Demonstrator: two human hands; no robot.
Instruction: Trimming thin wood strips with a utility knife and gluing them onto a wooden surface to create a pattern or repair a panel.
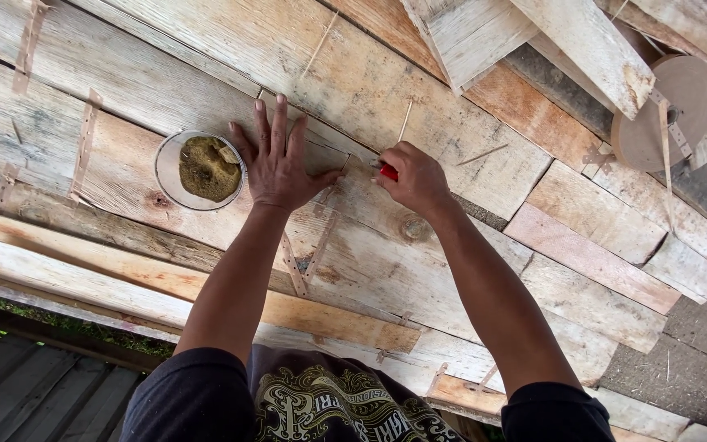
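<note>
Holding brownish powder, round dish (167, 168) beside left hand (278, 168).

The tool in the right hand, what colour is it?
Red tool, gripped in the right hand; head view.

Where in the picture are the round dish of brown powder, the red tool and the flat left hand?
round dish (172, 176): head view, on its bare left rim.
red tool (389, 172): head view, on the red part showing.
left hand (280, 172): head view, back of the hand.

I am pressing my left hand (280, 168) flat on the plank surface (124, 74) at mid-frame, beside a round dish (200, 170) of brownish powder, while my right hand (413, 178) is gripping a small red tool (389, 172).
</note>
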